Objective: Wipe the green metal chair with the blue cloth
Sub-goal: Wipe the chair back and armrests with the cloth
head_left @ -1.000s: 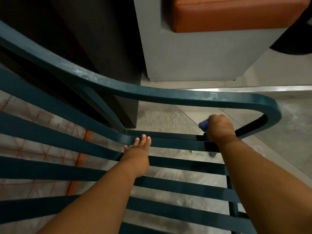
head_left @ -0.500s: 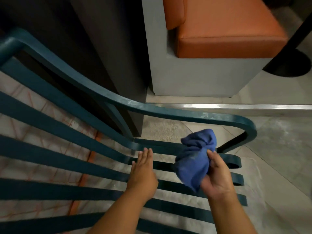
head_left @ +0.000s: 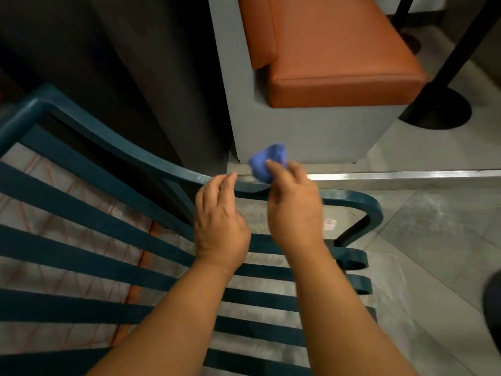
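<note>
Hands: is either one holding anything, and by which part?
The right hand pinches the bunched blue cloth by its near end, at the fingertips. The left hand holds nothing; it is above the chair armrest.

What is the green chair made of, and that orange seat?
The green chair looks like painted metal: thin, hard slats with a dull shine. The orange seat cushion seems to be smooth leather or vinyl, probably padded, judging by its soft sheen and stitched edge.
</note>
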A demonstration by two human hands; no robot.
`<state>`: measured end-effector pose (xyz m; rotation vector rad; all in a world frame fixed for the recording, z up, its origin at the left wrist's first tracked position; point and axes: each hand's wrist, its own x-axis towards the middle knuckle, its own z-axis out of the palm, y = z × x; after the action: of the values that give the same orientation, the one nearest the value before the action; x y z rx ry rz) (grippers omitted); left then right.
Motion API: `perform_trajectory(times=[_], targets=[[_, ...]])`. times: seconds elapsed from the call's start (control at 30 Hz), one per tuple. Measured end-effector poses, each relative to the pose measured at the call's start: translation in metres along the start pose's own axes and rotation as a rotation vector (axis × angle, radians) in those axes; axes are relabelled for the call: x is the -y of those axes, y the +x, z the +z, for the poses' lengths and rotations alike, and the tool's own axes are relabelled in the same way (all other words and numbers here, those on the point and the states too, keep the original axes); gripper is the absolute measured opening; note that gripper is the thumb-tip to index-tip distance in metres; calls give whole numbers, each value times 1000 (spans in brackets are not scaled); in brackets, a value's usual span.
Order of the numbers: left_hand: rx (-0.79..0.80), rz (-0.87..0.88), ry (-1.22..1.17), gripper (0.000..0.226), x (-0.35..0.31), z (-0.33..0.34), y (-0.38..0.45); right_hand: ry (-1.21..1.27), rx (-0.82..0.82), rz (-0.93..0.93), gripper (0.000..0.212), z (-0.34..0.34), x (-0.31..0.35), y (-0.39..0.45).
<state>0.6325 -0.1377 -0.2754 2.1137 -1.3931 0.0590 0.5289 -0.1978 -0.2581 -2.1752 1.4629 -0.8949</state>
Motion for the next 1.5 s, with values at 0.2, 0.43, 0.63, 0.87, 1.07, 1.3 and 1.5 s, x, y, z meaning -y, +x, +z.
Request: perform_trajectory(times=[0.2, 0.43, 0.63, 0.87, 1.07, 1.3, 1.5], targets=[[93, -8, 88, 64, -3, 6, -5, -318, 334, 12, 72, 23, -37, -14], [130, -3, 118, 64, 10, -2, 5, -285, 88, 373, 61, -52, -125, -28], [394, 29, 439, 71, 26, -7, 23, -2, 3, 794, 32, -48, -141, -39], [499, -42, 522, 73, 45, -24, 32, -112, -62, 404, 46, 6, -54, -9], [384, -212, 491, 75, 65, -62, 38, 1, 247, 121, 38, 90, 49, 2], [222, -272, 260, 75, 84, -124, 43, 104, 542, 95, 38, 113, 144, 55], [109, -212, 197, 69, 71, -166, 44, 278, 588, -104, 50, 104, 161, 60]])
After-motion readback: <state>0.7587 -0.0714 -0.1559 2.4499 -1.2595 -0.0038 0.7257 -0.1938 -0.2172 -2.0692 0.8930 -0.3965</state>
